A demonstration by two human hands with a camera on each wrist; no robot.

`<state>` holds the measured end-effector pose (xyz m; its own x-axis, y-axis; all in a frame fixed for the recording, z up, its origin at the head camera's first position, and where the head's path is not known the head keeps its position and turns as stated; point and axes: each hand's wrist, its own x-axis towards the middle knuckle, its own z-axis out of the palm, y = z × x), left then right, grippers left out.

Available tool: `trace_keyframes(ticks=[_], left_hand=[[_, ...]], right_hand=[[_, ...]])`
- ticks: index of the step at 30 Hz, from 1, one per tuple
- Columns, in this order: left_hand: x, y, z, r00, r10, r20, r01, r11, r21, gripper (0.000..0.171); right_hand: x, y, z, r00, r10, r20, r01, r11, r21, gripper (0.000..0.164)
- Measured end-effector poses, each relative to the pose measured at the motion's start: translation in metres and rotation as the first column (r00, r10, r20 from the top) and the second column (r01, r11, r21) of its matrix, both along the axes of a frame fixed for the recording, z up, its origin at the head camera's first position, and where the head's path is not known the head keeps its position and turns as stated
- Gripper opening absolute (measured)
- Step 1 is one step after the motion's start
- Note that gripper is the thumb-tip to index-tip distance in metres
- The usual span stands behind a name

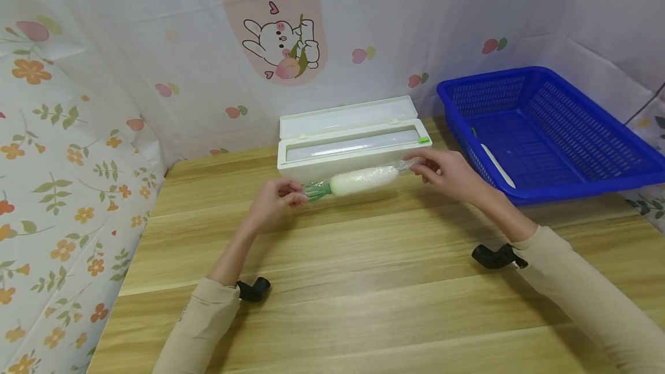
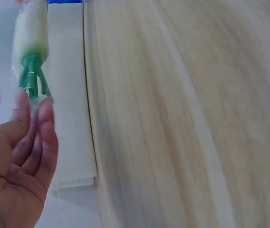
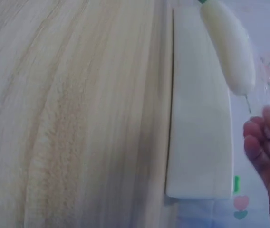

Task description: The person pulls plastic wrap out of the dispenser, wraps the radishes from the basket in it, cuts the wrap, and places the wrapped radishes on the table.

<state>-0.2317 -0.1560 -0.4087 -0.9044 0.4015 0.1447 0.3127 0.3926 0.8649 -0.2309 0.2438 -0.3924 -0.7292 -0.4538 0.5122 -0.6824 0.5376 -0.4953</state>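
A white radish (image 1: pixel 365 180) with a green stem end is wrapped in clear plastic film and held up between both hands, in front of the white film box. My left hand (image 1: pixel 277 199) pinches the film at the green stems (image 2: pixel 32 78), thumb against fingers. At the other end, my right hand (image 1: pixel 448 173) pinches the gathered film (image 1: pixel 404 164) beyond the radish's thin root tip. The white box (image 1: pixel 355 157) stands with its lid (image 1: pixel 348 115) raised, showing a film roll (image 1: pixel 353 146) inside and a bright green slider (image 1: pixel 423 139) at its right end.
A blue plastic basket (image 1: pixel 550 189) stands at the back right, with a long white item (image 1: pixel 497 165) with a green end along its left side. Patterned cloth (image 1: pixel 384 27) hangs behind the wooden table (image 1: pixel 332 281). Both wrists carry black camera mounts.
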Motion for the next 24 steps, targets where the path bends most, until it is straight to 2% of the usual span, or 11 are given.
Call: trace_keyframes(ticks=[4,9,12,16,18,21,24], left_hand=[[0.000,-0.004,0.002,0.999,0.039,0.034,-0.041,0.995,0.086,0.010],[0.000,-0.006,0.004,0.996,0.060,0.063,-0.070,0.982,0.175,0.014],[0.000,-0.007,0.005,0.994,0.057,0.094,-0.078,0.969,0.233,0.016],[0.002,-0.006,0.008,0.986,0.071,0.151,-0.112,0.953,0.283,0.019],[0.003,-0.004,0.011,0.980,0.083,0.179,-0.135,0.944,0.301,0.019],[0.004,0.000,0.014,0.971,0.108,0.214,-0.176,0.927,0.332,0.013],[0.005,0.005,0.017,0.970,0.135,0.201,-0.198,0.922,0.333,0.012]], right_hand=[[0.002,0.000,0.001,0.994,0.006,-0.105,-0.008,1.000,-0.027,0.027],[0.005,-0.002,0.003,0.984,0.004,-0.176,-0.012,0.999,-0.046,0.033],[0.007,-0.005,0.005,0.967,0.020,-0.254,-0.033,0.998,-0.048,0.034],[0.008,-0.009,0.008,0.934,0.023,-0.356,-0.042,0.998,-0.046,0.023],[0.009,-0.011,0.009,0.928,0.007,-0.372,-0.032,0.998,-0.059,0.018],[0.011,-0.013,0.010,0.933,-0.025,-0.359,-0.001,0.997,-0.074,0.013],[0.012,-0.015,0.010,0.942,-0.063,-0.330,0.040,0.996,-0.076,0.014]])
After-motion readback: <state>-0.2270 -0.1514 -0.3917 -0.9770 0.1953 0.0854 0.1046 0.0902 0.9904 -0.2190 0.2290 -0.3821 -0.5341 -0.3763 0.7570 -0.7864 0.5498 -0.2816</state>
